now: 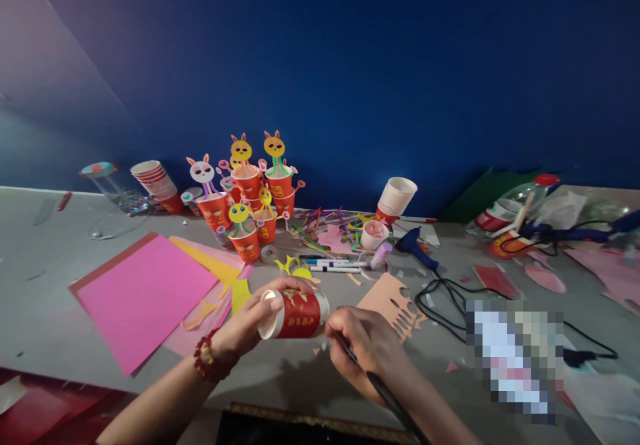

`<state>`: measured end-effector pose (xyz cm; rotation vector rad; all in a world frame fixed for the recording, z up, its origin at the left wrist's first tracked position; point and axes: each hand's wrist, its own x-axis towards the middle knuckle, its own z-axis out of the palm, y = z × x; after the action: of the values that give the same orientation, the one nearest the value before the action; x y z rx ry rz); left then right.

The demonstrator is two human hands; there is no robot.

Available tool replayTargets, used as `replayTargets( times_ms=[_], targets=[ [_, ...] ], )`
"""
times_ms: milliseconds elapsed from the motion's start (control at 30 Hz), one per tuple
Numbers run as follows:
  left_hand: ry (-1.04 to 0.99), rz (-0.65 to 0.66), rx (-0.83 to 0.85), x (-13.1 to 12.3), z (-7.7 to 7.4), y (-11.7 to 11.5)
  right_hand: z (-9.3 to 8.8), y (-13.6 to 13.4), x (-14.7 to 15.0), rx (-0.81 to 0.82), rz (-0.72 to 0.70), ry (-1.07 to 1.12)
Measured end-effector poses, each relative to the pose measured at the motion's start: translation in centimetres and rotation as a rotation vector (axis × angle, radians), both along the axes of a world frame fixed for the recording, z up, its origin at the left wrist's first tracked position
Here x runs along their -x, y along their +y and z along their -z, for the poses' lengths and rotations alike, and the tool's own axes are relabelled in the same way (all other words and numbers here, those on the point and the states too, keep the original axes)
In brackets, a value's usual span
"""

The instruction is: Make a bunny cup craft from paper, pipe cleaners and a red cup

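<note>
My left hand (257, 311), with a red bead bracelet on its wrist, is wrapped round a red and white paper cup (300, 315). The cup lies tilted on its side in the air, its printed side showing. My right hand (367, 345) is closed on a long dark stick-like tool (383, 391), whose kind I cannot make out. Its front end is close to the cup's right end; whether they touch I cannot tell. Behind the cup lie yellow-green paper scraps (295, 268) and several marker pens (333, 267). A peach paper sheet with cut-outs (383, 298) is beyond my right hand.
Paper-cup rabbits (245, 228) stand at the back. Pink paper sheets (150, 298) lie left. Cup stacks (155, 181) and loose pipe cleaners (320, 231) are along the wall. A blue glue gun (417, 248) trails a black cord (440, 291); a plastic bottle (530, 198) lies right.
</note>
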<state>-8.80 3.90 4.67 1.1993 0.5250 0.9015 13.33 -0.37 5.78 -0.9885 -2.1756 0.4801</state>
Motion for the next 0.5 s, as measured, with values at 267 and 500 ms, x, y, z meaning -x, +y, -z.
replayTargets(
  times_ms=[267,500],
  targets=[
    [-0.150,0.105,-0.026,-0.2,1.8,-0.3,1.4,-0.7,0.7,0.524,0.155,0.549],
    [0.121,-0.400,-0.324,-1.7,2.7,-0.5,1.5,-1.2,2.0,0.710,0.056,0.809]
  ],
)
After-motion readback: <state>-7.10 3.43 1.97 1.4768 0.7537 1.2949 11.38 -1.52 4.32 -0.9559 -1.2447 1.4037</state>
